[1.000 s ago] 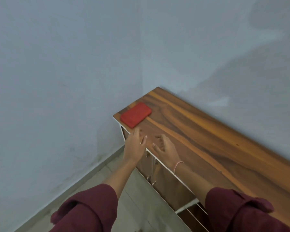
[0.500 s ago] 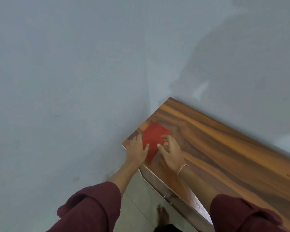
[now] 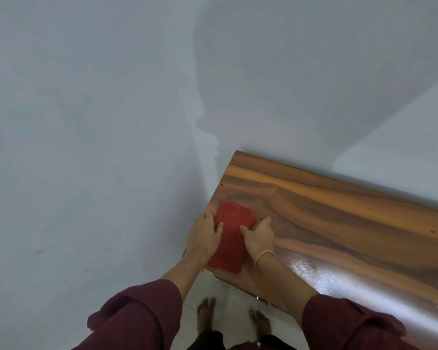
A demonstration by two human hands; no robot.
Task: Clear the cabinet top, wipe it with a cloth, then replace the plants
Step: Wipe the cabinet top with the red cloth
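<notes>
Now held: red case (image 3: 230, 238) on the counter (image 3: 339, 210), between both hands
Left hand (image 3: 204, 236): curled over its left edge
Right hand (image 3: 259, 237): pinching its right edge
Long axis: away from the wrists, hands evenly matched

Loose dark maroon fabric sleeves (image 3: 137, 317), both cuffs rolled back up the forearm. Thin pale pink band (image 3: 263, 255) at the wrist of the right hand (image 3: 259, 238). Bare feet (image 3: 206, 314). Dark trouser hem (image 3: 208, 341) at frame bottom.
</notes>
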